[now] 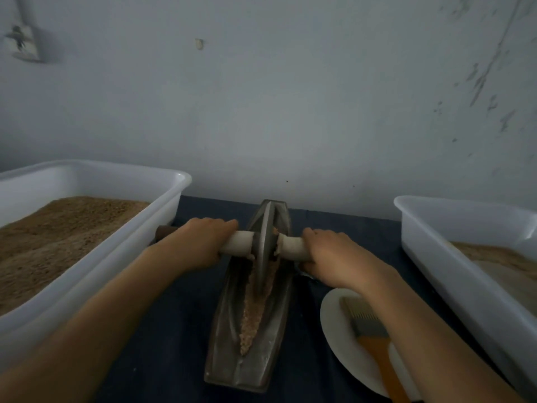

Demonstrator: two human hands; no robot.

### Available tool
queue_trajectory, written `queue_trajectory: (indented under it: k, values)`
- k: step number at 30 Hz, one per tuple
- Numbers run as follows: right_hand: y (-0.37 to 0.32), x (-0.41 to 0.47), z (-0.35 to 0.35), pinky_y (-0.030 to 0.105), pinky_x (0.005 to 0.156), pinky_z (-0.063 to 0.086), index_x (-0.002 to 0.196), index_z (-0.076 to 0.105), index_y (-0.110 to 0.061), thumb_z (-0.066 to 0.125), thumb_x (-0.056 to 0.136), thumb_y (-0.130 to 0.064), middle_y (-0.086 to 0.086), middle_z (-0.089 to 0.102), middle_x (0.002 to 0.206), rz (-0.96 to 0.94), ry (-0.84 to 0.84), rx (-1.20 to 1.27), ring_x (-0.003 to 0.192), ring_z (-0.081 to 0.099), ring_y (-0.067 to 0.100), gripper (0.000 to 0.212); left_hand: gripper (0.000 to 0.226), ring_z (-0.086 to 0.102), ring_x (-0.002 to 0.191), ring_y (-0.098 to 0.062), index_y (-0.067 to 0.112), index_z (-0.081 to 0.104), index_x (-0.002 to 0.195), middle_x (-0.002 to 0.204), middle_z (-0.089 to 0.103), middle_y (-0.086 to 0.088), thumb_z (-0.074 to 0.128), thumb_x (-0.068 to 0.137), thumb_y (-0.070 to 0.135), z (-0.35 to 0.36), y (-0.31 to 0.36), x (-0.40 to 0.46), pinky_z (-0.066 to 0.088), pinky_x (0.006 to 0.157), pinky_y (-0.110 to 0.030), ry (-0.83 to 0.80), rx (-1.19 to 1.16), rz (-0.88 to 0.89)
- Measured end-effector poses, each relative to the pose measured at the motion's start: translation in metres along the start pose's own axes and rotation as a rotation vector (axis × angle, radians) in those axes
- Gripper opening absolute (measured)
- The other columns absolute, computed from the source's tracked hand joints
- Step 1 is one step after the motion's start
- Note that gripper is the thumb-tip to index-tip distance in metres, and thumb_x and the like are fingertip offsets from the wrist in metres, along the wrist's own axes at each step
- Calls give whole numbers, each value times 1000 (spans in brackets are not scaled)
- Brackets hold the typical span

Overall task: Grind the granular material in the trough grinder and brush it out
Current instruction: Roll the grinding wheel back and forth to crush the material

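A long grey metal trough grinder (pixel 223 338) lies lengthwise on the dark cloth in front of me. Its metal grinding wheel (pixel 264 242) stands upright in the groove, toward the far end. A pale axle handle (pixel 238 242) runs through the wheel to both sides. My left hand (pixel 200 242) grips the left end of the handle and my right hand (pixel 334 257) grips the right end. Pinkish-brown granular material (pixel 250 318) fills the groove from the wheel toward me. A flat brush (pixel 369 321) with an orange handle lies on a white plate (pixel 334 324) under my right forearm.
A large white plastic bin (pixel 145 237) of brown grain stands at the left, close to my left arm. Another white bin (pixel 436 245) with a little brown material stands at the right. A grey wall rises just behind the table's far edge.
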State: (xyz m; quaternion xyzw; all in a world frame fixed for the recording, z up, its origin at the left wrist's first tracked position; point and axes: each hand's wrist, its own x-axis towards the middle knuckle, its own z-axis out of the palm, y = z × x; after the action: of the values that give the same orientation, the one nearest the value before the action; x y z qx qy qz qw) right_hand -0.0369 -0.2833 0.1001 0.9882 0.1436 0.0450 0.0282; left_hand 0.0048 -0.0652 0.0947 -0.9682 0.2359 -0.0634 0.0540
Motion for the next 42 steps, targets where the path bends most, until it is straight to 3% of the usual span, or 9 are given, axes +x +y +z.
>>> queue_trajectory:
  k: [3, 6, 12, 16, 22, 25, 29, 35, 42]
  values:
    - [-9, -12, -18, 23, 60, 34, 119, 45, -10, 54, 93, -26, 8, 55, 117, -18, -218, 47, 98, 54, 21, 32, 50, 51, 116, -16, 25, 42, 127, 127, 53, 2, 66, 84, 24, -18, 3, -13, 39, 96, -30, -245, -74, 6]
    - [-15, -28, -35, 17, 50, 29, 108, 53, -9, 56, 92, -29, 7, 59, 105, -93, -356, 80, 81, 51, 14, 25, 49, 50, 114, -12, 27, 45, 127, 126, 53, 5, 68, 83, 25, -32, 4, -25, 37, 92, -25, -404, -72, 56]
    - [-15, -34, -43, 19, 53, 33, 96, 50, -16, 58, 90, -36, -6, 48, 78, -108, -429, 137, 66, 44, 5, 21, 42, 53, 105, -10, 26, 49, 121, 117, 56, 6, 66, 83, 26, -35, 1, -29, 40, 86, -23, -456, -69, 74]
    - [-7, -13, -21, 24, 57, 34, 103, 44, -14, 55, 92, -30, -4, 47, 85, -40, -254, 105, 75, 45, 11, 22, 40, 54, 110, -16, 22, 49, 120, 120, 56, 1, 65, 84, 20, -16, -1, -10, 39, 88, -26, -276, -101, 2]
    - [8, 13, 17, 31, 71, 25, 108, 46, -15, 57, 88, -24, 3, 54, 109, 5, 222, -75, 98, 48, 22, 24, 29, 53, 102, -18, 22, 41, 108, 109, 56, 1, 59, 86, 27, 20, 0, 11, 36, 83, -29, 274, 42, -45]
    - [7, 13, 21, 31, 71, 23, 108, 46, -15, 58, 87, -23, 3, 53, 108, 4, 276, -96, 98, 48, 21, 25, 32, 51, 102, -16, 22, 40, 107, 109, 55, 3, 61, 84, 31, 22, 0, 11, 35, 84, -29, 315, 27, -37]
    - [3, 3, 9, 30, 69, 27, 106, 45, -13, 53, 91, -22, 5, 55, 108, -14, 104, -46, 95, 51, 22, 20, 30, 55, 105, -16, 20, 44, 111, 116, 57, 1, 58, 87, 32, 8, 2, 4, 39, 87, -28, 167, 60, -15]
    - [-9, -23, -30, 19, 53, 32, 99, 47, -18, 58, 90, -33, -6, 47, 83, -101, -328, 128, 72, 46, 8, 21, 38, 55, 107, -12, 25, 52, 118, 118, 58, 5, 66, 84, 29, -27, 5, -22, 40, 89, -24, -313, -53, 23]
    - [-12, -31, -41, 19, 54, 36, 85, 45, -26, 60, 88, -37, -9, 49, 79, -116, -418, 176, 68, 46, 4, 19, 34, 55, 89, -8, 23, 55, 115, 105, 60, 6, 66, 83, 27, -36, 1, -30, 40, 72, -16, -456, -91, 66]
